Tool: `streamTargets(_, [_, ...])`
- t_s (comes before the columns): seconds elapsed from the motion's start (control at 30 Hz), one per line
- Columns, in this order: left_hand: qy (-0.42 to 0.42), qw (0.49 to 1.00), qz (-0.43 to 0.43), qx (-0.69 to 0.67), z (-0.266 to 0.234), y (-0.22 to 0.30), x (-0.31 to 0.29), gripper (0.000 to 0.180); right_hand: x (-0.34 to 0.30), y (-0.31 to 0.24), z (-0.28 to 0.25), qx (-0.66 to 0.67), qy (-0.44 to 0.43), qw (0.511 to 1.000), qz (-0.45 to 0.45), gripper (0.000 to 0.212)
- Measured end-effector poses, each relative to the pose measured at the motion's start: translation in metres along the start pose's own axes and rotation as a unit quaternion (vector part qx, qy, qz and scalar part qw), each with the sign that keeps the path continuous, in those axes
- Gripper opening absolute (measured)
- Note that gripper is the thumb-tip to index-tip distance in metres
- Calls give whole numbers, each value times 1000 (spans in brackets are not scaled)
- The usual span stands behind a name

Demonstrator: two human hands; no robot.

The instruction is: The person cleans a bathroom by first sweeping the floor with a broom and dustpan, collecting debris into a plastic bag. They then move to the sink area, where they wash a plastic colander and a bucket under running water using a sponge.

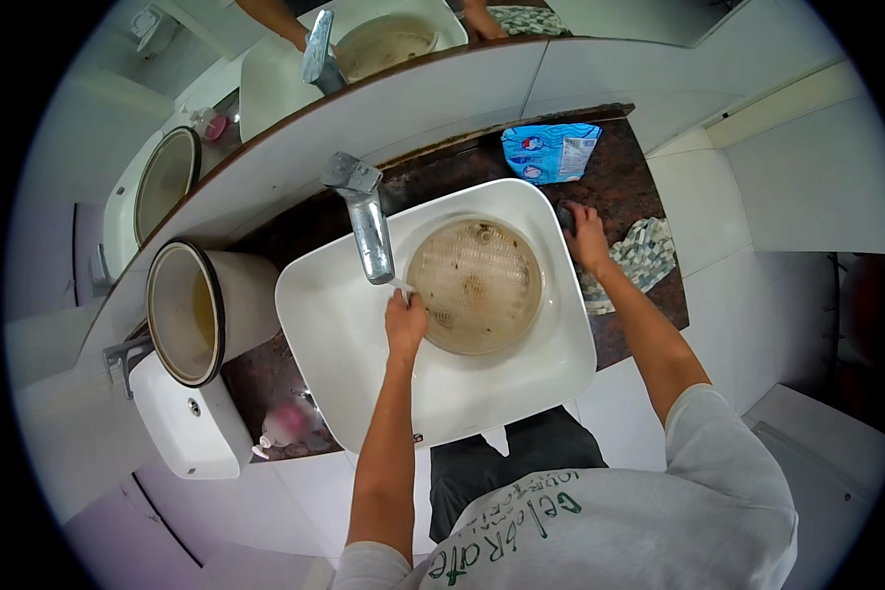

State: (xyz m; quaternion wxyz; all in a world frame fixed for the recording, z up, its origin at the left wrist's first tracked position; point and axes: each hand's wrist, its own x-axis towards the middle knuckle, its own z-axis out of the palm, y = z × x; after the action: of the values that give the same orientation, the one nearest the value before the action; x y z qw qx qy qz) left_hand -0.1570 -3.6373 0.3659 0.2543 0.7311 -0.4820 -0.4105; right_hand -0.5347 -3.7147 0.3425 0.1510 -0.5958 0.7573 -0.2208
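A round, see-through cover (475, 285) with a textured surface and brown specks lies in the white sink (334, 364). My left hand (405, 323) is closed at the cover's left rim, just below the spout of the chrome faucet (369, 231). A short pale streak shows between spout and fingers; whether it is running water I cannot tell. Beyond the sink's right edge, my right hand (587, 239) has its fingers curled on a small dark object (565, 216) on the counter. Its kind is not clear.
A blue pouch (551, 152) stands at the back right of the dark counter (615, 339). A patterned cloth (644, 258) lies near my right wrist. On the left are a large pale bucket (251, 295), a pink bottle (285, 423) and a second sink (182, 418). A mirror runs behind.
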Motion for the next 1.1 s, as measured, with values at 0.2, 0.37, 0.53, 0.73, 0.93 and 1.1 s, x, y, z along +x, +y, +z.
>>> streamTargets(0.2, [-31,998,-24,-50,-40,29,16,43,-11,-49,-77,504,-16,862,56,39])
streamTargets(0.37, [-50,966,-79,-242,-43,69,-5,52,-92,-162,-56,548,-214,809,-9,42])
streamTargets(0.53, [-40,997,-39,-44,-38,109,-34,52,-94,-216,44,207,-179,911,-310,33])
streamTargets(0.73, [-3,998,-62,6,-50,105,-30,47,-97,-237,37,274,-184,929,-166,33])
streamTargets(0.93, [-43,997,-49,37,-48,98,-37,45,-93,-237,44,265,-181,945,-69,27])
streamTargets(1.1, [35,999,4,37,-71,92,-25,43,-84,-224,51,525,-349,752,193,23])
